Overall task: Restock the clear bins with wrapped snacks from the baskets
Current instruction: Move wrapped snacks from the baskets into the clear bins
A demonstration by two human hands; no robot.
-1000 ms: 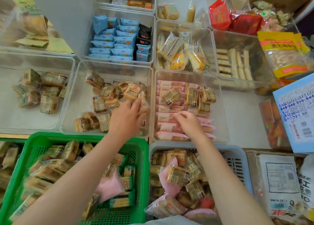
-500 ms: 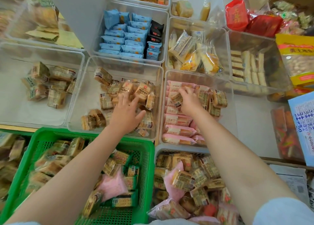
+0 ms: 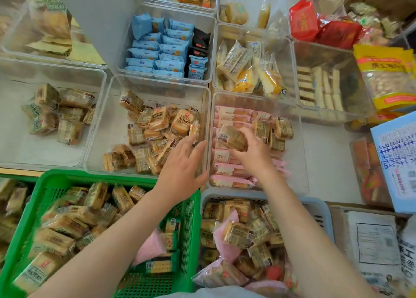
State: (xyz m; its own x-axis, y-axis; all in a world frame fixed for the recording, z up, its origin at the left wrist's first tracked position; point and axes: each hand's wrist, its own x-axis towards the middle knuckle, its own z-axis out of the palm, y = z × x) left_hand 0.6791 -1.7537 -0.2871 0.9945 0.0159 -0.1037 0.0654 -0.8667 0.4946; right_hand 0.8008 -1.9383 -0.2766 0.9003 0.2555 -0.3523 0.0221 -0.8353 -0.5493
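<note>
My right hand (image 3: 254, 150) grips a brown wrapped snack (image 3: 233, 137) above the clear bin (image 3: 301, 144) that holds rows of pink packs and several brown ones. My left hand (image 3: 183, 164) hovers with fingers straight and empty over the near right corner of the middle clear bin (image 3: 108, 122), which holds a heap of tan wrapped snacks. Below, a green basket (image 3: 186, 218) and a blue-grey basket (image 3: 317, 212) are full of mixed wrapped snacks.
A clear bin (image 3: 94, 95) at the left holds a few brown packs. Behind stand bins of blue packs (image 3: 162, 52), yellow cake packs (image 3: 252, 70) and wafers (image 3: 319, 86). Red bags (image 3: 315, 25), a yellow bag (image 3: 387, 76) and a blue box (image 3: 398, 158) crowd the right.
My right hand has picked a brown snack out of the pink-pack bin and lifted it toward me. My left hand has drawn back from the tan pile, toward the bin's right corner.
</note>
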